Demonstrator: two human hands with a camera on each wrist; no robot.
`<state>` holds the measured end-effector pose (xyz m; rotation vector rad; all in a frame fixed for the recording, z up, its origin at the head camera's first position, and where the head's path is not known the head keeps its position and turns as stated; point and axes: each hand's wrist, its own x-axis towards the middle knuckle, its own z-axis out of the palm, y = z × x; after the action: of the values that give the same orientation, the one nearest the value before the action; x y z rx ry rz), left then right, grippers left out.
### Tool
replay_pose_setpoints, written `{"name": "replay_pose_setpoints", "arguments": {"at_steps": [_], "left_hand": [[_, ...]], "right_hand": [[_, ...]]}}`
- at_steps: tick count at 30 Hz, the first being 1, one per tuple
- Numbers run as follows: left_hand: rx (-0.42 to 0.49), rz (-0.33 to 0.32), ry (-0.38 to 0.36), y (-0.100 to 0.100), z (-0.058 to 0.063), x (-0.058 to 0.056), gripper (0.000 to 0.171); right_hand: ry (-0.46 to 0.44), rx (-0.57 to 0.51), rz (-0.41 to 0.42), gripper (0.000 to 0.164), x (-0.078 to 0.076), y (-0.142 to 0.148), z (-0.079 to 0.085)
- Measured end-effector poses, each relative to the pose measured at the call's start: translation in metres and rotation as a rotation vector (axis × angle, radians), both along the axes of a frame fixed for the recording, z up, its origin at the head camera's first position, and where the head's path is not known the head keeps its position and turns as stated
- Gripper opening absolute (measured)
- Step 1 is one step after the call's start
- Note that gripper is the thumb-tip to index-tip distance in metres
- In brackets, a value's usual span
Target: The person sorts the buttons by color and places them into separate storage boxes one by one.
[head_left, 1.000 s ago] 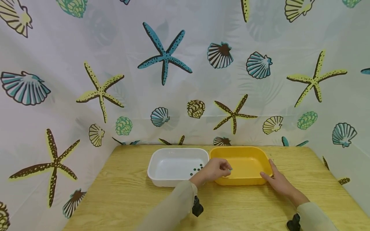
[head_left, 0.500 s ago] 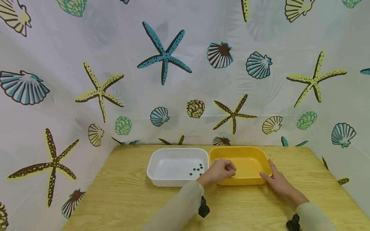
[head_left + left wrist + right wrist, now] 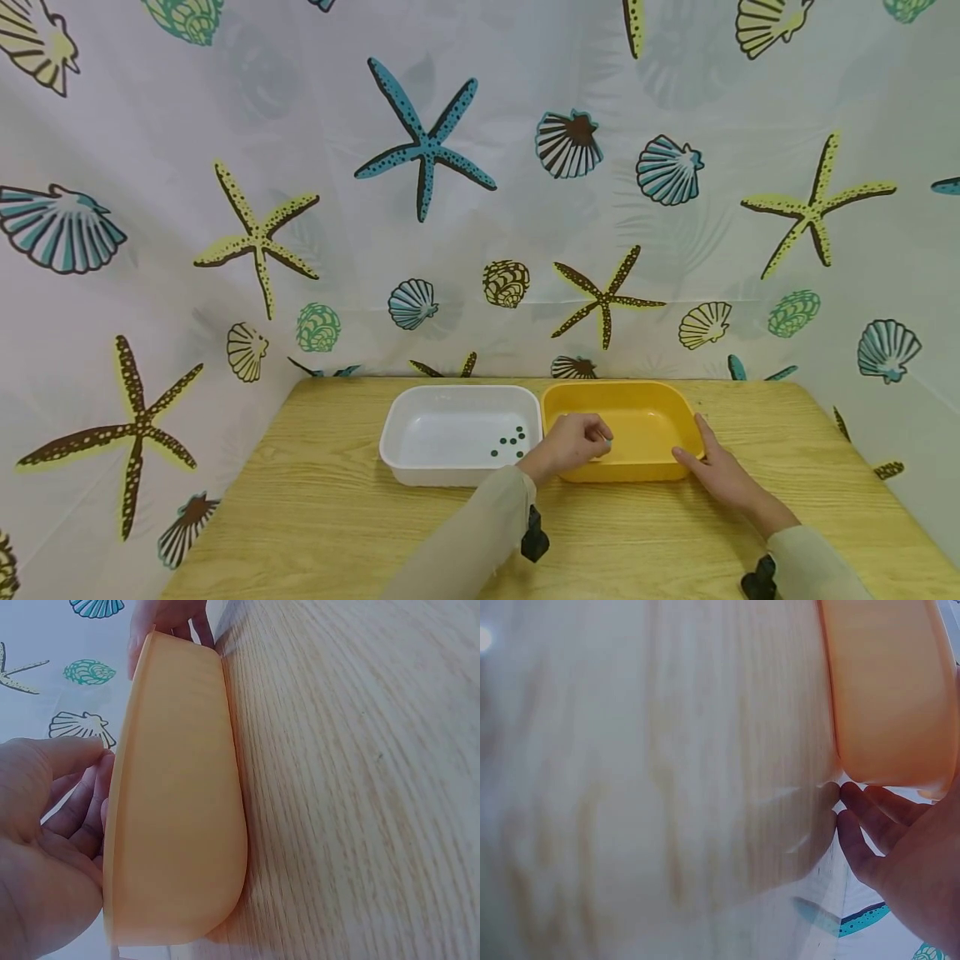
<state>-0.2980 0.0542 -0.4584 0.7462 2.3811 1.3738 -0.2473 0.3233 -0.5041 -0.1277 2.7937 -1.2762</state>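
Observation:
My left hand (image 3: pixel 573 442) hangs over the near-left part of a yellow plastic tray (image 3: pixel 626 472). Its fingers are curled, with thumb and index tips close together; I cannot tell whether something small sits between them. In the left wrist view, the tray's rim hides part of those fingers. My right hand (image 3: pixel 720 473) holds the tray's right end, thumb at the near rim and fingers along the outer side wall. The right wrist view shows those fingers (image 3: pixel 877 817) against the tray's end. Several small dark green discs (image 3: pixel 504 441) lie in the right part of a white tray (image 3: pixel 438 475).
Both trays stand side by side on a light wooden table (image 3: pixel 315 500), close to its back edge. A white curtain (image 3: pixel 465 225) with starfish and shells hangs behind and along both sides. Each wrist carries a black camera mount (image 3: pixel 535 537).
My left hand has shifted a little to the right over the yellow tray, uncovering more of the discs in the white tray. The right hand stays at the tray's end.

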Motion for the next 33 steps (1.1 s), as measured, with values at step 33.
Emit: {"name": "replay_pose_setpoints", "arguments": {"at_steps": [33], "left_hand": [[-0.092,0.059,0.05,0.009,-0.002,-0.017,0.005]], "right_hand": [[-0.004,0.005,-0.001,0.088,0.0,0.0,0.002]]}}
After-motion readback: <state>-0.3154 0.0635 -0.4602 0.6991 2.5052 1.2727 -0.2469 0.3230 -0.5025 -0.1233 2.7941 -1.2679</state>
